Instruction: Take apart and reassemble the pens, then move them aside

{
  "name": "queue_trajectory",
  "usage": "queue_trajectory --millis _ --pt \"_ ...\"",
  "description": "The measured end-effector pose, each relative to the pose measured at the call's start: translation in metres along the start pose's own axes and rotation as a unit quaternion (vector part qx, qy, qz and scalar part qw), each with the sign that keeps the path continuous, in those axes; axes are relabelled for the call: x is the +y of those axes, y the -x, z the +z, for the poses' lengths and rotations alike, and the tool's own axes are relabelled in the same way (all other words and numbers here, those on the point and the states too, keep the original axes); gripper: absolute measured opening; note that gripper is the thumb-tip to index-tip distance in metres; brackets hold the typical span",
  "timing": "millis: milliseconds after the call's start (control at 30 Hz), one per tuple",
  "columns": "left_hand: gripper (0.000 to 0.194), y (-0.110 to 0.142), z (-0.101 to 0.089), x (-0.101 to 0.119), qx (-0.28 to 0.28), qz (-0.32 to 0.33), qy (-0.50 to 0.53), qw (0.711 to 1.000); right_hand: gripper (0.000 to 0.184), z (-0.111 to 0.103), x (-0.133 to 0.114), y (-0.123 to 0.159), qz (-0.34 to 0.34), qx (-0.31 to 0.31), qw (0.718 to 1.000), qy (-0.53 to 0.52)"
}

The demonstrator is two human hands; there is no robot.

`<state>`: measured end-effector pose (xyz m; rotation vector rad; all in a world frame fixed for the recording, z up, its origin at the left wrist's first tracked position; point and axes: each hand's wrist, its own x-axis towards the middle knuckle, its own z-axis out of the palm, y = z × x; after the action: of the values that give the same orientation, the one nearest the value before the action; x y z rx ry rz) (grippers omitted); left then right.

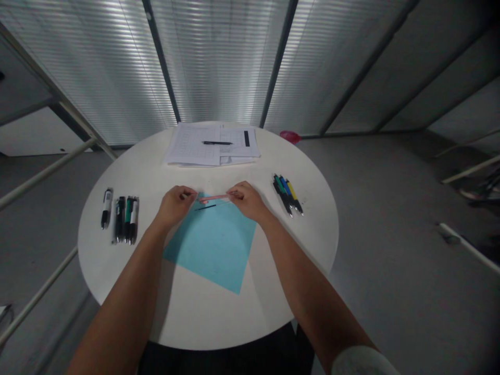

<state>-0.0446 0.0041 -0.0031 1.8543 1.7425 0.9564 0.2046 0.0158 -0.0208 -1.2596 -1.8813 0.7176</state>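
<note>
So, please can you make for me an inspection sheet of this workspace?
Surface: round white table.
Job's things: pink tube, pinched by both hands; thin black piece on blue paper.
Clutter: pens beyond the left hand; pens beyond the right hand; papers under a black pen.
Hands: left hand and right hand closed on the tube.
Cables: nothing seen.
Surroundings: grey floor, ribbed wall panels, pale rails, pink object.
</note>
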Motion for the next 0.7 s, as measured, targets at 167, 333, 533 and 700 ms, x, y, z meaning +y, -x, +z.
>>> queue_trajectory --millis 167,333,533,700 --pt "0.022 0.004 0.009 0.009 -0.051 0.045 0.013 0.998 0.015 0.001 0.002 -0.001 -0.001 0.024 1.0 0.002" --pt "0.024 0.003 0.017 0.001 -0.058 0.07 0.017 0.996 0.016 0.002 0.003 0.0 -0.009 0.024 1.0 0.007" --pt "0.02 -0.003 0.011 0.006 0.086 -0.039 0.282 0.955 0.016 0.001 0.004 -0.002 -0.011 0.054 0.997 -0.045" --pt "0.018 -0.012 -0.001 0.006 0.098 -0.151 0.618 0.765 0.018 -0.004 0.002 -0.006 0.072 0.123 0.976 -0.163"
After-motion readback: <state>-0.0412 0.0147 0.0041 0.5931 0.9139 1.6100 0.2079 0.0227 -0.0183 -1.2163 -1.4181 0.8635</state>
